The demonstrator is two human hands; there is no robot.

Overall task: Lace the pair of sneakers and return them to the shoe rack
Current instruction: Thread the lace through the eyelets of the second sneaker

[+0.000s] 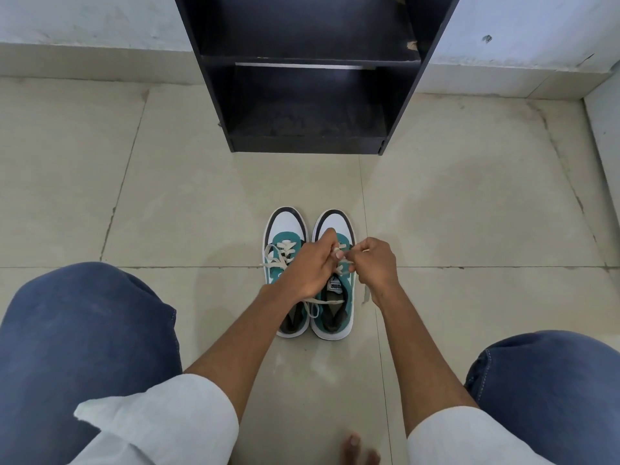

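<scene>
Two teal and white sneakers stand side by side on the floor, toes pointing at the rack. The left sneaker (285,229) has cream laces threaded, with loose ends hanging over its side. Over the right sneaker (333,318) both hands work its cream lace (344,263). My left hand (312,266) pinches the lace above the eyelets. My right hand (374,263) grips the other end of the same lace, and a short tail hangs below my right wrist. The black shoe rack (308,58) stands beyond the shoes with bare shelves.
Beige tiled floor (469,213) surrounds the shoes. My knees in blue jeans frame the view at the lower left (87,330) and lower right (550,380). A bare foot (355,448) shows at the bottom edge. A pale wall with a skirting runs behind the rack.
</scene>
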